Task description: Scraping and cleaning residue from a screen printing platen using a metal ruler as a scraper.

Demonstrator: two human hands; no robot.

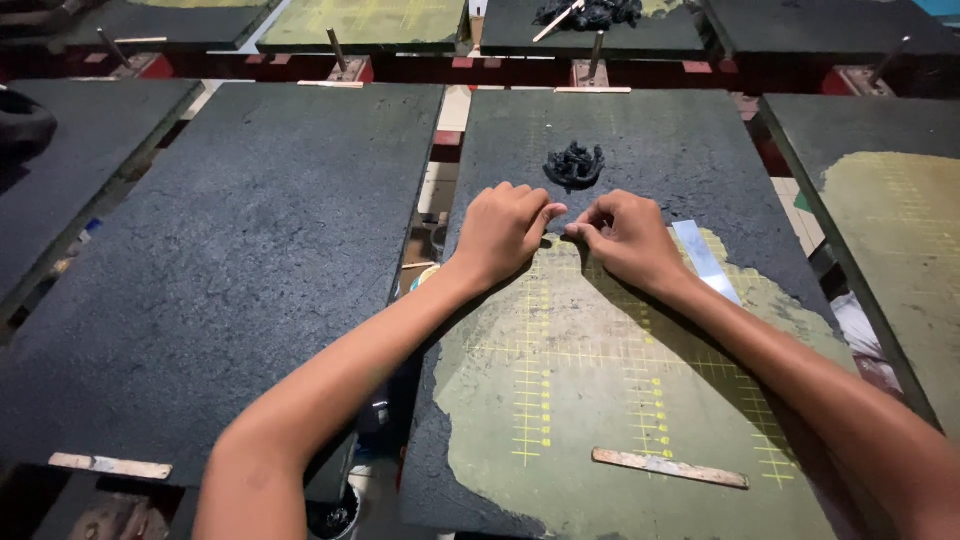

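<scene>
We see the left hand (503, 232) and right hand (622, 236) pinching the edge of the black coating (640, 150) on the tabletop (560, 400), fingertips together; we judge the film may tear short there, near the peeled scraps (574, 165).

The left hand (503, 232) and right hand (625, 238) pinch together on the board (640, 130), hiding whatever lies between their fingertips. The board's near edge is cut off below. Behind the board, a dark heap (590, 14) is cropped above.
</scene>
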